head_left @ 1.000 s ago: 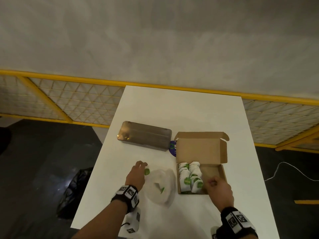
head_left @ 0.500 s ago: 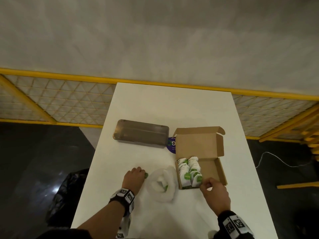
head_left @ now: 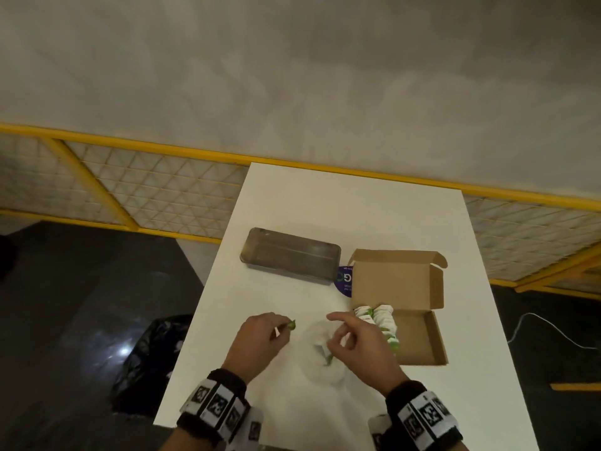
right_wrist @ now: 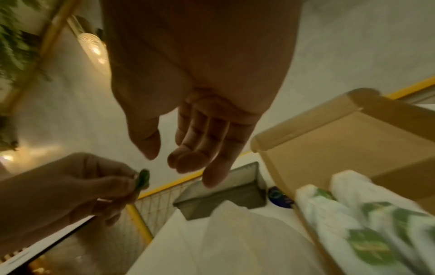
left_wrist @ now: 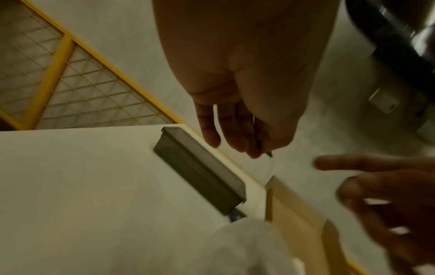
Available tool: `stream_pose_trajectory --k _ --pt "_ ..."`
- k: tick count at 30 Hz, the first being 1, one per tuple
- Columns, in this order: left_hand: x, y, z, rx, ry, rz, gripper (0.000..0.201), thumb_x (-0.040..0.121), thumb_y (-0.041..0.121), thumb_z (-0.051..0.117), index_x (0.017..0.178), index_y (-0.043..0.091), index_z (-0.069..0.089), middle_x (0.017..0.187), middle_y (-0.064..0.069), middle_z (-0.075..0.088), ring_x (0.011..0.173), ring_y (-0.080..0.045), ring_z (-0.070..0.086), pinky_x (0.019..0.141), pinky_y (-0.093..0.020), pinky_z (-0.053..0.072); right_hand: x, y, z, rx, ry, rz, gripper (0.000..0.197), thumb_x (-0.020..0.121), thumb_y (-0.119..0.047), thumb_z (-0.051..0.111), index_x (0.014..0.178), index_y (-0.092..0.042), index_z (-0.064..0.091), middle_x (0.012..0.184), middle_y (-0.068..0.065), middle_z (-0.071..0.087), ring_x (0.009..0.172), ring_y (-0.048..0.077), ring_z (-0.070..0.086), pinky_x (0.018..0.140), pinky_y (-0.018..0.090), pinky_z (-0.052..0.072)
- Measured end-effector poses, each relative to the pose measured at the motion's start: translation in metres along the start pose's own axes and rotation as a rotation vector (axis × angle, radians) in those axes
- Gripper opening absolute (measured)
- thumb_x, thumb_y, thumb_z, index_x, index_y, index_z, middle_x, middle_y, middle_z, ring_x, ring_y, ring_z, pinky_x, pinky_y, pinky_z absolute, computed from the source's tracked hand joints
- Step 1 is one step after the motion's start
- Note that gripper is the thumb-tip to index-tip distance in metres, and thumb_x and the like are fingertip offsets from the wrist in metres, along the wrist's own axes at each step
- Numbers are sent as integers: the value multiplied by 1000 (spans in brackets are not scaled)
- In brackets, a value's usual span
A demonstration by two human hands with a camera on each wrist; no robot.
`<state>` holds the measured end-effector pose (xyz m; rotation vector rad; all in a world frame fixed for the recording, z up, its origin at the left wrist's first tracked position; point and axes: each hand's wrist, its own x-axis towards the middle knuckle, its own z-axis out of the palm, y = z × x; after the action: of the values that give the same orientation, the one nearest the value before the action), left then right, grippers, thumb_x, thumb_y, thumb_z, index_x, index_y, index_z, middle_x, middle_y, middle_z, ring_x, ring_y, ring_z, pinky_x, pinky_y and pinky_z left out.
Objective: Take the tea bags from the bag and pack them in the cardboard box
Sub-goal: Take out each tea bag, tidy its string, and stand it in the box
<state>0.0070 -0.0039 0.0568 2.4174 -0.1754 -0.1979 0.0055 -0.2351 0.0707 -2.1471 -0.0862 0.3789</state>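
Observation:
A clear plastic bag (head_left: 320,369) lies crumpled on the white table (head_left: 325,206), with a green-tagged tea bag (head_left: 330,359) showing inside it. My left hand (head_left: 286,327) pinches a small green tea bag tag (head_left: 291,325) just left of the bag; a thin string (left_wrist: 270,167) hangs from the tag. My right hand (head_left: 338,330) hovers over the bag with relaxed fingers and holds nothing, as the right wrist view confirms. To the right stands the open cardboard box (head_left: 419,340). Several white-and-green tea bags (head_left: 379,320) fill its left side.
A grey rectangular tin (head_left: 289,255) lies behind the bag, and a blue round label (head_left: 344,281) sits between tin and box lid. A yellow mesh railing (head_left: 162,196) runs behind the table. A black bin bag (head_left: 153,353) is on the floor at left, a white cable (head_left: 536,330) at right.
My right hand left the box's front edge and moved left over the plastic bag, now empty. My left hand still pinches the green tag.

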Motion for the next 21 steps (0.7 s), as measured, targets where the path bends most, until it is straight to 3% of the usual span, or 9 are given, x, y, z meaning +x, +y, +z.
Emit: stream_pose_trajectory --k 3,7,9,12,15,18,21 --pt "-9 33 -20 -235 28 51 14 88 16 66 95 24 75 84 14 71 71 -9 61 66 -20 51 8 -20 7 23 -182 -53 52 79 -36 76 124 -47 52 79 -8 69 58 4 58 63 20 47" --pt "-14 62 -41 -431 58 21 18 88 12 67 92 28 74 85 16 72 79 -13 66 72 -21 54 9 -33 11 65 -281 -117 17 87 -30 70 103 -33 69 65 -9 66 46 5 54 53 19 44" --pt "-15 71 -48 -497 84 -6 21 88 11 67 91 30 73 87 17 72 81 -11 66 73 -19 54 6 -32 9 71 -257 -113 8 91 -25 66 90 -31 71 60 -16 64 49 6 55 52 22 46" --pt "-15 82 -58 -612 148 -35 16 88 6 66 92 19 74 82 9 73 76 -10 66 70 -18 54 2 -22 3 9 -139 -111 18 89 -29 64 79 -43 66 67 -18 66 57 5 56 59 28 50" --pt "-16 91 -68 -713 219 -33 13 87 -1 64 88 8 74 75 0 72 67 -17 63 67 -22 55 -3 -18 -3 -56 -45 -155 15 87 -31 67 79 -44 67 78 -14 65 67 7 56 63 24 47" --pt "-16 97 -74 -756 257 -13 14 87 -5 62 85 3 73 74 -5 71 69 -28 63 69 -25 57 -7 -20 -8 -80 -21 -176 9 86 -36 68 81 -43 69 85 -16 58 77 9 55 68 23 47" --pt "-15 99 -76 -780 269 -15 15 87 -6 61 86 2 73 74 -9 70 64 -22 61 68 -23 56 -9 -21 -14 -43 -29 -152 10 85 -34 68 80 -43 69 92 -20 61 76 7 61 68 20 50"
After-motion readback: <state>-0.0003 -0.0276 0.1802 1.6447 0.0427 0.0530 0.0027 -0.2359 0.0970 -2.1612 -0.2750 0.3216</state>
